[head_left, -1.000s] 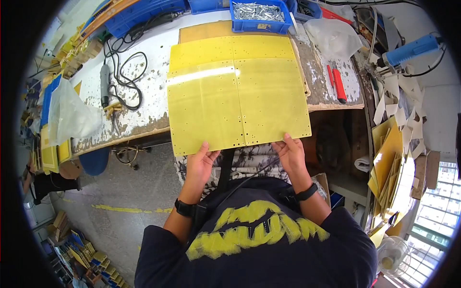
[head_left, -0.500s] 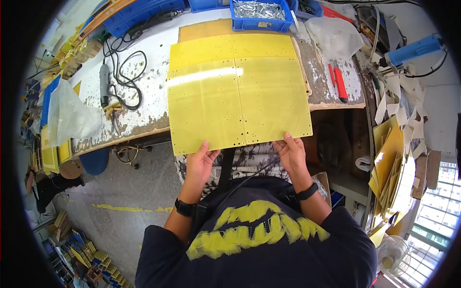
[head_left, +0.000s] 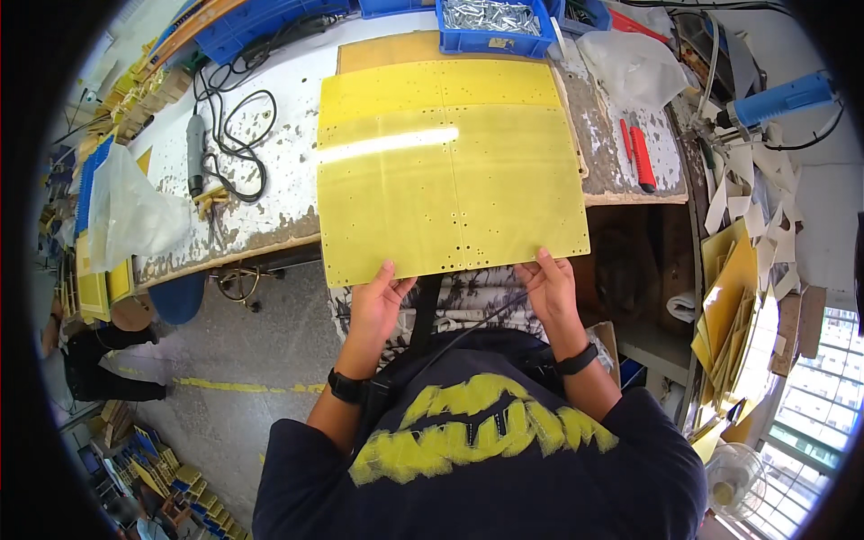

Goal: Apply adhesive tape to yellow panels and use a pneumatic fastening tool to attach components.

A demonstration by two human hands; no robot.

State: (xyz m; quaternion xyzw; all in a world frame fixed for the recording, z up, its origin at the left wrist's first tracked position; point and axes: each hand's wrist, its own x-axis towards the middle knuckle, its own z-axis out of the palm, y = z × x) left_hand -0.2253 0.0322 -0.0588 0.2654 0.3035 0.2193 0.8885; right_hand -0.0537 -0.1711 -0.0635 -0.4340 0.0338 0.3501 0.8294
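Yellow panel [head_left: 447, 171] lies flat, long axis left-right; both hands' fingers grip its near edge.

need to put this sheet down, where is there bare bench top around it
Barest patch: white bench top between the coiled black cable and the yellow sheet held by left hand and right hand. A narrow strip lies right of the sheet, before the red utility knife. The far edge is crowded by the blue screw bin.

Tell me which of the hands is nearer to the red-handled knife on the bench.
Right. The right hand grips the yellow sheet's near edge, below and left of the red-handled knife. The left hand grips the same edge farther left, across the sheet.
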